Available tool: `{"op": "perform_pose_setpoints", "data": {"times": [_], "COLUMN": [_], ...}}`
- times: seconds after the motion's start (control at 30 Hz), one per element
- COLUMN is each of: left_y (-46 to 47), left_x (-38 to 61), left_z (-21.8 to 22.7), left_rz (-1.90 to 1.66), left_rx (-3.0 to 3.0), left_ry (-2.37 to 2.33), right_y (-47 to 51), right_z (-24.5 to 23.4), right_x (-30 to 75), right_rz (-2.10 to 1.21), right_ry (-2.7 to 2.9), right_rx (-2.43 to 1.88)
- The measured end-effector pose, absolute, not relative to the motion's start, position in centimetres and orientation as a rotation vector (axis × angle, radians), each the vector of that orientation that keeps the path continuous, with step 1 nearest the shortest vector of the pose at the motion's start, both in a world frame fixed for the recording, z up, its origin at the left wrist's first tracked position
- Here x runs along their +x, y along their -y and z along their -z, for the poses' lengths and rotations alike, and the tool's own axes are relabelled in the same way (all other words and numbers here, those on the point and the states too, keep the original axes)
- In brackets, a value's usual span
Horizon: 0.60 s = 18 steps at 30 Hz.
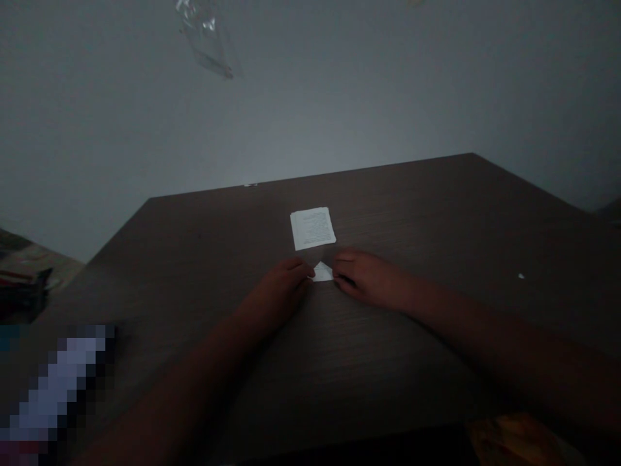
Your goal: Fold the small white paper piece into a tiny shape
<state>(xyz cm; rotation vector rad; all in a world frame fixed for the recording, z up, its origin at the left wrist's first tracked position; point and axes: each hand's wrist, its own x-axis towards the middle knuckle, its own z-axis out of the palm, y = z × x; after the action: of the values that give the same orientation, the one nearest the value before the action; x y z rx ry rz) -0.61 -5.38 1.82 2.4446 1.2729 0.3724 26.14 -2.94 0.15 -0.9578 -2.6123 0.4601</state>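
Clear bag (206, 42), grey wall (339, 97), brown table (218, 246)

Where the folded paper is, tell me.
Head view, near centre: the folded paper is between the left hand and right hand, nearer the wearer than the square papers.

We see white paper (322, 272), white sheets (313, 229) with grey print, a brown desk (412, 213) with fine streaks, and a grey wall (339, 97).

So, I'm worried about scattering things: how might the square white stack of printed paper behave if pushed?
The square white stack of printed paper would probably slide rather than tip, lying flat on the brown wood-grained table. Its sheets may shift apart, as their left edges look slightly uneven. It looks thin, so likely light.
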Motion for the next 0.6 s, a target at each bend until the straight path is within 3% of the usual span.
{"op": "perform_pose_setpoints", "data": {"times": [0.6], "left_y": [4.8], "left_x": [-1.0], "left_z": [-1.3], "left_rz": [-0.353], "left_rx": [2.507], "left_ry": [-1.207], "right_y": [3.0], "right_z": [0.0], "right_x": [26.4], "right_rz": [-0.343], "right_ry": [2.681], "right_rx": [-0.804]}}
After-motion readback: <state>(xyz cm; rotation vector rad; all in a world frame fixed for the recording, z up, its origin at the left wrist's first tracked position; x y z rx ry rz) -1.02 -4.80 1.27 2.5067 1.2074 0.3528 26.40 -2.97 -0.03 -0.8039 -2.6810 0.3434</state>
